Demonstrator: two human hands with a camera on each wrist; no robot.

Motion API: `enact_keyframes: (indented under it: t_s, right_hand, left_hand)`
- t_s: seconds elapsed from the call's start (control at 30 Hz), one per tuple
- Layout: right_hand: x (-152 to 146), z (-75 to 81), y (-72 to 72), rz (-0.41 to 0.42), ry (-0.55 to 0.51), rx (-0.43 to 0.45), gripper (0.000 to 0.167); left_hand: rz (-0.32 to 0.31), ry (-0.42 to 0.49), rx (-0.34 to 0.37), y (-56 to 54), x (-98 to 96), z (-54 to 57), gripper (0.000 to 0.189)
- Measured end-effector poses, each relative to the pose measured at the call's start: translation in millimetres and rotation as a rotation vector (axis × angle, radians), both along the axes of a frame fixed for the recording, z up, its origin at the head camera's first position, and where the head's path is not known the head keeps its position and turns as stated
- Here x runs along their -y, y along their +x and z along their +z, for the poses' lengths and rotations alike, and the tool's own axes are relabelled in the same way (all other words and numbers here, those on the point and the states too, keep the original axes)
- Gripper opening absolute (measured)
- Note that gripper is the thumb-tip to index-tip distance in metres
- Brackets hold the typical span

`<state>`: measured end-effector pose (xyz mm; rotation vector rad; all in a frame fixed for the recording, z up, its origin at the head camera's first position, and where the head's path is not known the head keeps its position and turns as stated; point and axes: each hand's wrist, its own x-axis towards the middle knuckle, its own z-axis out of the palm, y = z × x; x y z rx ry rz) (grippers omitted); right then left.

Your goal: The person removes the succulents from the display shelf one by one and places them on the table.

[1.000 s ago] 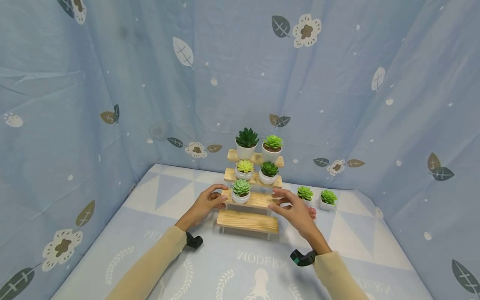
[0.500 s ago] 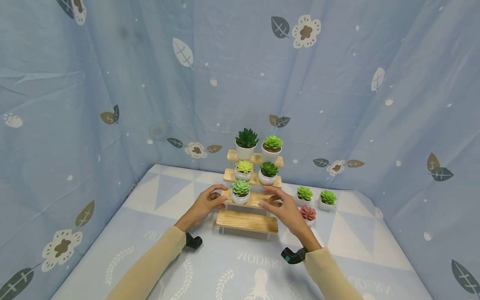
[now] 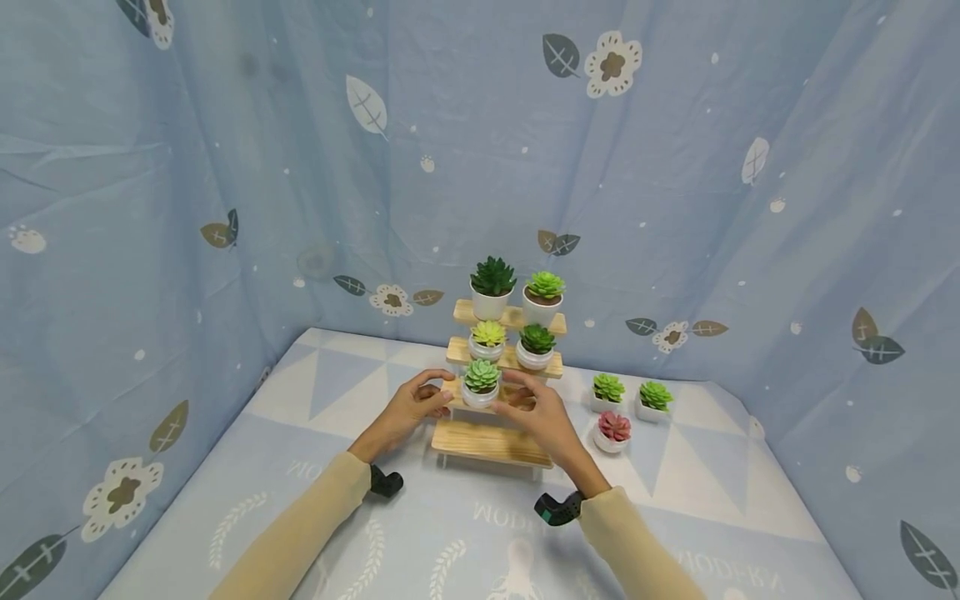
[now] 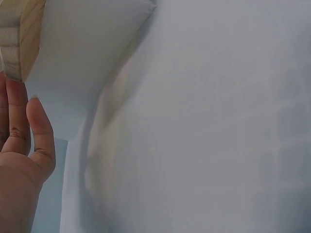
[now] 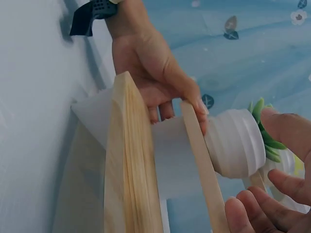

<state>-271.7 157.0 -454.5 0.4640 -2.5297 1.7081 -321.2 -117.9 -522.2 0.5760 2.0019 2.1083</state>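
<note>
A wooden tiered plant stand [image 3: 495,443] holds several potted succulents. The pale green succulent [image 3: 481,377] sits in a white pot toward the left of the second tier from the bottom. My left hand [image 3: 408,410] grips that tier's left end; its fingertips [image 4: 17,97] show under the wood in the left wrist view. From the right, my right hand [image 3: 542,417] reaches round the same pot, thumb and forefinger spread and slightly curved. In the right wrist view its thumb [image 5: 284,124] overlaps the leaves and the fingers lie apart from the pot [image 5: 236,143].
Dark green [image 3: 492,287] and bright green [image 3: 543,297] succulents stand on the top tier. A yellow-green one [image 3: 487,337] and a dark green one [image 3: 536,344] occupy the tier below. A red succulent [image 3: 612,431] and two green ones [image 3: 607,392] stand on the table at right.
My right hand has moved left along the tier, from its right end to beside the pale green succulent, uncovering the red one. The left hand has stayed in place.
</note>
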Motion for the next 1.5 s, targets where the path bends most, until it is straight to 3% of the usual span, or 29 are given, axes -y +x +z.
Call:
enact_keyframes:
  t_s: [0.3, 0.73, 0.87, 1.07, 1.33, 1.5]
  right_hand:
    - [15.9, 1.6, -0.9, 0.017, -0.015, 0.026, 0.067]
    - [28.0, 4.2, -8.2, 0.025, -0.010, 0.052, 0.065]
    - [30.1, 5.2, -8.5, -0.007, 0.026, 0.059, 0.065]
    - [32.4, 6.1, -7.5, -0.057, 0.069, 0.044, 0.071]
    - [33.9, 4.1, -5.6, -0.021, 0.093, 0.024, 0.063]
    - [34.9, 4.2, -6.3, -0.046, 0.113, -0.008, 0.064]
  left_hand:
    - [0.003, -0.001, 0.004, 0.5, -0.3, 0.3, 0.043]
    - [0.000, -0.009, 0.004, -1.9, 1.3, 0.6, 0.045]
    - [0.001, -0.009, 0.007, -1.7, 0.7, 1.1, 0.044]
    - [-0.004, -0.002, -0.001, -3.0, -1.0, 0.8, 0.042]
    - [-0.006, -0.014, 0.007, 0.5, 0.6, -0.4, 0.040]
    - [-0.011, -0.015, -0.012, 0.9, 1.4, 1.8, 0.040]
